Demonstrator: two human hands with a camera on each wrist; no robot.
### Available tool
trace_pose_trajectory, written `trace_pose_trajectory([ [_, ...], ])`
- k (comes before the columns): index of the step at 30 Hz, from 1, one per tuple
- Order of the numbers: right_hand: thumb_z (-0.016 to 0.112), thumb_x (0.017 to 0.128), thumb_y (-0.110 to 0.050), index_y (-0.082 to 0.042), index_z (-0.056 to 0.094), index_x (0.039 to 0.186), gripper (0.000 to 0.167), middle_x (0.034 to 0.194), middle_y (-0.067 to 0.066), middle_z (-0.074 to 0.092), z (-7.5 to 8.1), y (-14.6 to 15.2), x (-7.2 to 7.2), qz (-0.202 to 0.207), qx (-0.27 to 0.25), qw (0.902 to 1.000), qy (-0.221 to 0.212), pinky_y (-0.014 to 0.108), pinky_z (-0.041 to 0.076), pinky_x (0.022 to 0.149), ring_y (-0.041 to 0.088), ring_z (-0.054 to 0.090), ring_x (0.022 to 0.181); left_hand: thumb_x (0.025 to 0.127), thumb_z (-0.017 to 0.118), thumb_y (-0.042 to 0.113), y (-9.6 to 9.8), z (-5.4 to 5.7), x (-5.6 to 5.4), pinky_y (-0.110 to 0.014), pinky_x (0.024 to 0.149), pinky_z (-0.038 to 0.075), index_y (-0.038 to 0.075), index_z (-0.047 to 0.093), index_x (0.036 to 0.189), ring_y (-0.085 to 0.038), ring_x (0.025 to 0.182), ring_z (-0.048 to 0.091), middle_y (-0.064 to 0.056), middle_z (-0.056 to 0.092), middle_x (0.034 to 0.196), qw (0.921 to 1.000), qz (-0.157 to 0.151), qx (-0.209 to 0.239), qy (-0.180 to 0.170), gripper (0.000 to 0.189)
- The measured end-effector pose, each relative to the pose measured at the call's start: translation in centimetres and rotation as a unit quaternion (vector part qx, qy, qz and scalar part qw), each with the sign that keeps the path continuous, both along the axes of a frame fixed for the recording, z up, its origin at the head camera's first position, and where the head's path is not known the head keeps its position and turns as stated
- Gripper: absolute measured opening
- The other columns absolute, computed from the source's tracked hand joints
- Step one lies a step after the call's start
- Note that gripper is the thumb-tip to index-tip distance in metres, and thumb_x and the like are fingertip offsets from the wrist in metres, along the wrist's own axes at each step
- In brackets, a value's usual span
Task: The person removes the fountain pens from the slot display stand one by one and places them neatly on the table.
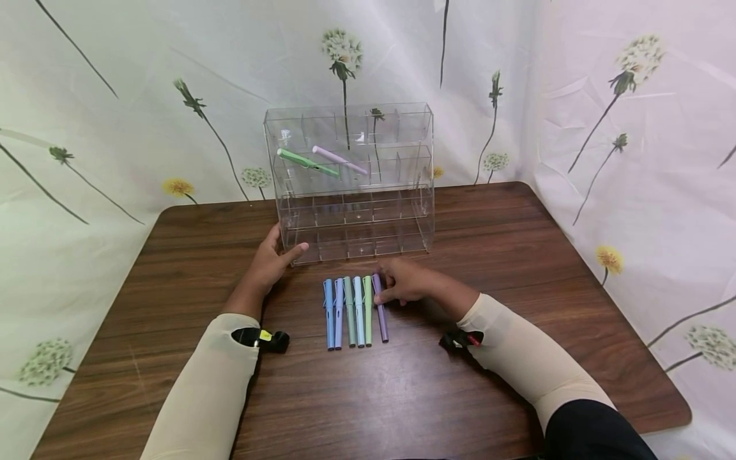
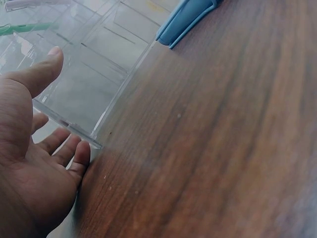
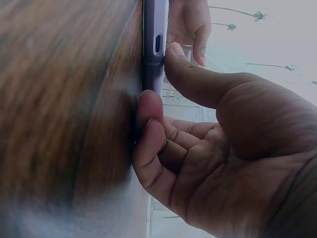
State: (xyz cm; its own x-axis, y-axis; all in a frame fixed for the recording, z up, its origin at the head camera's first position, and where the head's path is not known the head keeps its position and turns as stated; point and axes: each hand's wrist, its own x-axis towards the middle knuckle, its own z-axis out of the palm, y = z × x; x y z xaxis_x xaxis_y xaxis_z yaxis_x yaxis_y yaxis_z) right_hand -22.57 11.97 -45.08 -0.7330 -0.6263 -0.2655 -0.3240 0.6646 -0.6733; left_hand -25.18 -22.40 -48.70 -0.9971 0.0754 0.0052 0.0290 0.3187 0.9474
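A purple pen (image 1: 381,310) lies at the right end of a row of capped pens on the table. My right hand (image 1: 405,281) pinches it near its upper part, thumb on one side and fingertips at the other; the pen's barrel (image 3: 156,29) shows beyond the thumb in the right wrist view. My left hand (image 1: 273,259) is at the lower left front corner of a clear acrylic rack (image 1: 359,191), its thumb in front and fingers along the side. Both fingers and thumb look loosely extended in the left wrist view, beside the rack's edge (image 2: 96,139).
Left of the purple pen lie a light green pen (image 1: 367,313) and several blue and green ones, parallel. A green pen (image 1: 307,163) and a lilac pen (image 1: 339,160) rest slanted in an upper tier of the rack. Flower-printed cloth (image 1: 218,51) hangs behind the wooden table (image 1: 190,287).
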Motion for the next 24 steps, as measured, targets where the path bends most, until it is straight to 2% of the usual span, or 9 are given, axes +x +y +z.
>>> trace_pose_trajectory([
  [11, 0.088, 0.095, -0.025, -0.001, 0.055, 0.148, 0.067, 0.068, 0.002, 0.062, 0.2, 0.2, -0.2, 0.008, -0.020, 0.9996, -0.018, 0.026, 0.050, 0.052, 0.015, 0.061, 0.051, 0.106, 0.075, 0.034, 0.0, 0.0, 0.1, -0.060, 0.132, 0.029, 0.025, 0.008, 0.178, -0.037, 0.168, 0.025, -0.014, 0.025, 0.181, 1.0000, -0.001, 0.006, 0.007, 0.099],
  [17, 0.087, 0.096, -0.020, 0.002, 0.052, 0.152, 0.071, 0.069, 0.003, 0.063, 0.5, 0.3, -0.4, 0.026, -0.027, 0.9989, -0.027, 0.027, 0.051, 0.053, 0.017, 0.063, 0.053, 0.106, 0.074, 0.035, 0.0, 0.0, 0.3, -0.060, 0.133, 0.028, 0.024, 0.008, 0.178, -0.038, 0.168, 0.025, -0.015, 0.023, 0.182, 1.0000, 0.002, 0.001, 0.003, 0.099],
  [24, 0.085, 0.097, -0.023, 0.000, 0.055, 0.152, 0.067, 0.072, 0.009, 0.068, 1.3, 0.7, -0.6, 0.041, -0.023, 0.9984, -0.030, 0.029, 0.054, 0.058, 0.022, 0.067, 0.058, 0.106, 0.074, 0.034, 0.0, -0.1, 0.1, -0.059, 0.133, 0.029, 0.023, 0.008, 0.178, -0.038, 0.168, 0.025, -0.015, 0.023, 0.182, 1.0000, 0.001, 0.003, 0.005, 0.099],
])
